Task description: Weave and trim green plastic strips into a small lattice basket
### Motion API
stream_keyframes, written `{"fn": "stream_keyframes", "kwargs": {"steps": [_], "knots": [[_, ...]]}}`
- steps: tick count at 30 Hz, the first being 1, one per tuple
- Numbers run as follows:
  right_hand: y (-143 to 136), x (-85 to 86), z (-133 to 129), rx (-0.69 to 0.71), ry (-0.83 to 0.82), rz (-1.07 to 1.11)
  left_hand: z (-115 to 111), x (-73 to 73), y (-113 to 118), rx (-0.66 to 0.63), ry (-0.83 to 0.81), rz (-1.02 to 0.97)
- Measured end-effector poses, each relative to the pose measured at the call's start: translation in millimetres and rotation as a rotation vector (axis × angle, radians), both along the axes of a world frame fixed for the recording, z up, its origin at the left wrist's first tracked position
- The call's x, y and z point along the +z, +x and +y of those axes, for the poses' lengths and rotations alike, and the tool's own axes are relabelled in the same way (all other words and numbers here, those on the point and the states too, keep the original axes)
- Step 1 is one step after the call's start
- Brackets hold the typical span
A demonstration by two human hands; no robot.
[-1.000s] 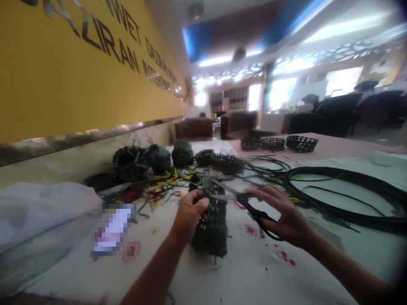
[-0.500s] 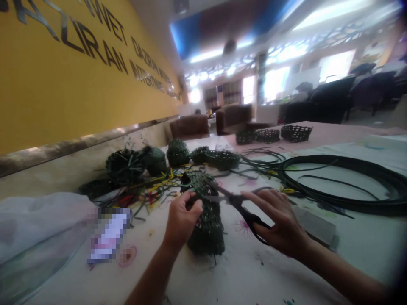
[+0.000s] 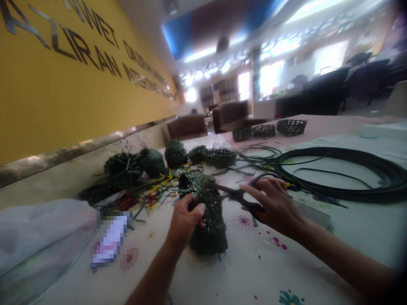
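A dark green woven basket (image 3: pixel 210 231) lies on the table in front of me, its weave open in places. My left hand (image 3: pixel 183 222) is closed at its near left side, thumb and fingers pinching it near the upper part; whether a loose strip end is also between them I cannot tell. My right hand (image 3: pixel 278 207) grips black-handled scissors (image 3: pixel 237 195), fingers in the handles. The blades point left, somewhat apart, over the basket's upper part beside my left fingertips.
Several woven baskets (image 3: pixel 176 153) stand behind, with yellow and green strip scraps (image 3: pixel 159 183) among them. A large coil of dark strip (image 3: pixel 343 195) lies right. At left are a white plastic bag (image 3: pixel 44 237) and a blurred-out item (image 3: pixel 111 239). More baskets (image 3: pixel 291 127) sit farther back.
The scissors' handles have come closer together and the blades have narrowed. My left hand keeps its hold on the basket. The whole view has shifted slightly.
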State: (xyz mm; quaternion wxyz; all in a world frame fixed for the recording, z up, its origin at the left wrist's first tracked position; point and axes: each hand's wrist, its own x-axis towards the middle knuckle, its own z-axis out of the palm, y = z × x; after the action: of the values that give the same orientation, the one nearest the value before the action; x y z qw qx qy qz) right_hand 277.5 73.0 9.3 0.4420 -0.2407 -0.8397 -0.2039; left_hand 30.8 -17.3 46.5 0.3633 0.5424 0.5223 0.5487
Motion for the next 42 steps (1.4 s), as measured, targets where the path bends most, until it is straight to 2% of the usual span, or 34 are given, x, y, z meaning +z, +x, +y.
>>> {"fn": "stream_keyframes", "kwargs": {"steps": [7, 16, 22, 27, 33, 42], "knots": [[-4.9, 2.0, -2.2, 0.194, -0.187, 0.159, 0.8, 0.3, 0.9, -0.015, -0.025, -0.023], [-5.6, 1.1, -6.2, 0.251, -0.388, 0.186, 4.7, -1.1, -2.6, -0.025, -0.04, -0.041], [-8.7, -3.6, -8.9, 0.191, -0.346, 0.195, 4.5, 1.5, 5.3, 0.077, 0.014, -0.021], [-11.5, -7.5, -11.2, 0.143, -0.312, 0.204, 2.3, 3.0, 3.3, 0.049, 0.024, -0.043], [-10.9, -7.0, -14.3, 0.145, -0.288, 0.203, -2.7, 10.5, 3.9, 0.101, 0.006, 0.054], [-10.4, -3.3, -16.3, 0.229, -0.373, 0.238, -6.2, 17.3, 6.4, 0.123, 0.027, 0.122]]}}
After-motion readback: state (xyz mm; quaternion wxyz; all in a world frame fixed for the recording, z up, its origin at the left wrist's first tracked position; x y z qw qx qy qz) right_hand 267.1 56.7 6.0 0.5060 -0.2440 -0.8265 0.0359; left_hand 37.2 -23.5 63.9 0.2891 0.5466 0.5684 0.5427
